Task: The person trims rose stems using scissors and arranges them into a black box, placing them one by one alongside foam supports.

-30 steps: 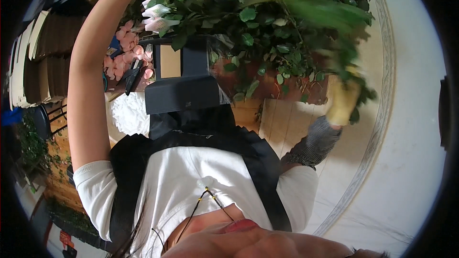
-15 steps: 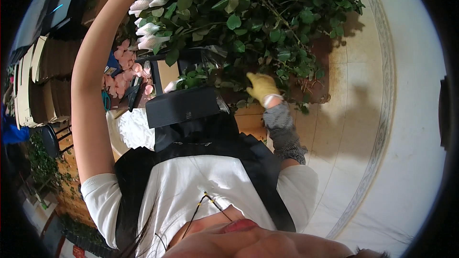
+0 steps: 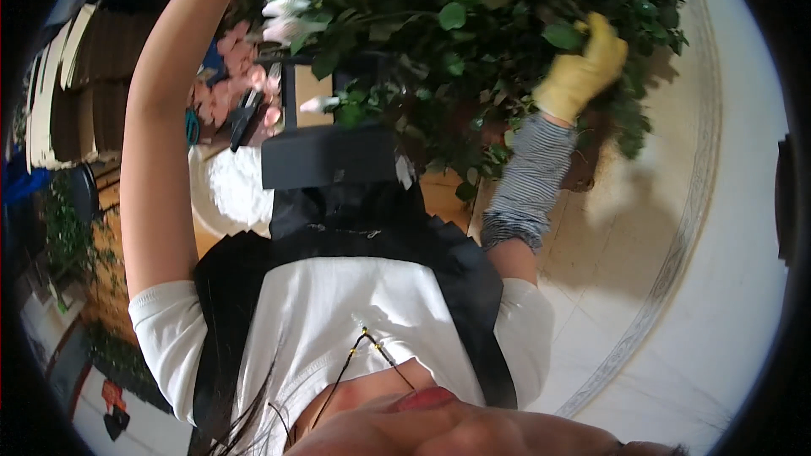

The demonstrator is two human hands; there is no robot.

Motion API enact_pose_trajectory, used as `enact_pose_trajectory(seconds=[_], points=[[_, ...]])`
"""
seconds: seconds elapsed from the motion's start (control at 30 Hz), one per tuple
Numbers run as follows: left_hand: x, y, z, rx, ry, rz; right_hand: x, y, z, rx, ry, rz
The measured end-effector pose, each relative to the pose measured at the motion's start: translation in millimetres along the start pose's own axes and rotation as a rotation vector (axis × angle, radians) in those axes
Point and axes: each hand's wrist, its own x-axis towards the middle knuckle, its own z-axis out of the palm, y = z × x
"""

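Nearest the camera sits soft cloth: a white short-sleeved shirt (image 3: pixel 338 321) under the broad black straps of an apron (image 3: pixel 456 287), smooth and matte, with a thin dark cord lying over the chest. In front of the chest stands a flat black box-shaped block (image 3: pixel 325 156), hard-edged and dull.

From the right shoulder the forearm climbs in a ribbed sleeve (image 3: pixel 528 181) of fine grey and white stripes, bunched at its lower end. It ends in the right hand (image 3: pixel 583 67), wearing a thick yellow glove of a suede-like look. Its fingers are curled into the outer edge of the foliage — the grip is partly closed among the leaves, but whether it has hold of a stem I cannot tell.

The bare left arm runs up the left side, and the left hand is out of view past the top edge.

The big leafy bunch (image 3: pixel 473 42) fills the upper middle, held up in front of the person: dense, glossy oval green leaves on thin stems, with pale white buds (image 3: pixel 283 8) at its left edge. Behind these lie pink blooms (image 3: pixel 241 67), a frilly white round shape (image 3: pixel 228 186) — and, to the right, pale floor tiles (image 3: pixel 659 228) with a curved patterned border.
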Motion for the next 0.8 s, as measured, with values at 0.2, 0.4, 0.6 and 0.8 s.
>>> enact_pose_trajectory(seconds=[0.2,0.4,0.6,0.8], points=[[-10,-4,12,0.127,0.11,0.068,6,-35,-81,-0.017,-0.254,-0.089],[-8,-5,13,0.149,0.132,0.058,-58,-16,-136,0.083,-0.361,0.08],[-3,2,-3,0.097,0.007,-0.032,-162,-55,-54,0.321,-0.934,0.209],[0,3,7,0.118,0.004,-0.039,-263,-49,16,0.065,-1.363,0.036]])
